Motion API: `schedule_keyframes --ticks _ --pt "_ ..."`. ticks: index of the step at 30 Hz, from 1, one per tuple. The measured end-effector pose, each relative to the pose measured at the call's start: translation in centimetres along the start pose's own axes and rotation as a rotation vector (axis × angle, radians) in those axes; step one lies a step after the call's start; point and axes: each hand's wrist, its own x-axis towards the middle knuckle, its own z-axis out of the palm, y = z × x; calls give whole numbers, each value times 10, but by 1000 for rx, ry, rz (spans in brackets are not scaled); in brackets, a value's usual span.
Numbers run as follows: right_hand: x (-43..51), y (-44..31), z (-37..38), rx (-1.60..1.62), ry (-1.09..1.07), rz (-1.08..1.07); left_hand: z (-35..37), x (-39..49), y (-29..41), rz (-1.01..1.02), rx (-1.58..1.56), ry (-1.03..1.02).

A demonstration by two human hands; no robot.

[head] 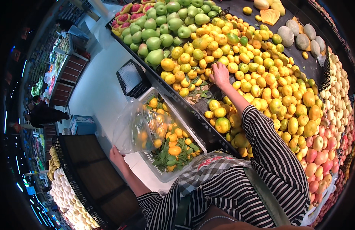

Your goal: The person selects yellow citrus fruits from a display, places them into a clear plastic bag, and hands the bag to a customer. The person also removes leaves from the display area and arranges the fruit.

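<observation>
My left hand (pixel 117 157) grips the edge of a clear plastic bag (pixel 128 126), which hangs over a white plastic crate (pixel 204 145). Orange mandarins with green leaves (pixel 174 151) fill much of that crate, some of them seen through the bag. On the sloping fruit stand, my right hand (pixel 220 75) reaches into a heap of yellow-green mandarins (pixel 260 82). Its fingertips touch fruit at the edge of a bare patch with loose leaves (pixel 201 92). Whether the fingers close on one mandarin cannot be made out.
Green pears (pixel 161 40) lie left of the mandarins; grey-skinned melons (pixel 286 36) and apples (pixel 318 153) lie to the right. A black crate (pixel 132 79) stands on the floor beside the white one. A black-rimmed stand (pixel 91 169) rises at left. A person (pixel 48 115) is farther off.
</observation>
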Motion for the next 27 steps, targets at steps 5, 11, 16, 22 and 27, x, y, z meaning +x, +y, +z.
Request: schedule_keyframes --ticks 5,11,16,22,27 --pt "-5 0 13 -77 -121 23 -1 4 -6 59 -13 53" --pt "-6 4 18 -105 -158 -14 -6 16 -13 153 162 90" --pt "-4 10 17 61 -333 137 -7 16 -7 308 306 257" --pt "-3 31 -8 1502 -748 778 10 -8 34 679 422 592" --pt "-5 48 -36 1977 -972 765 72 -29 74 839 81 422"
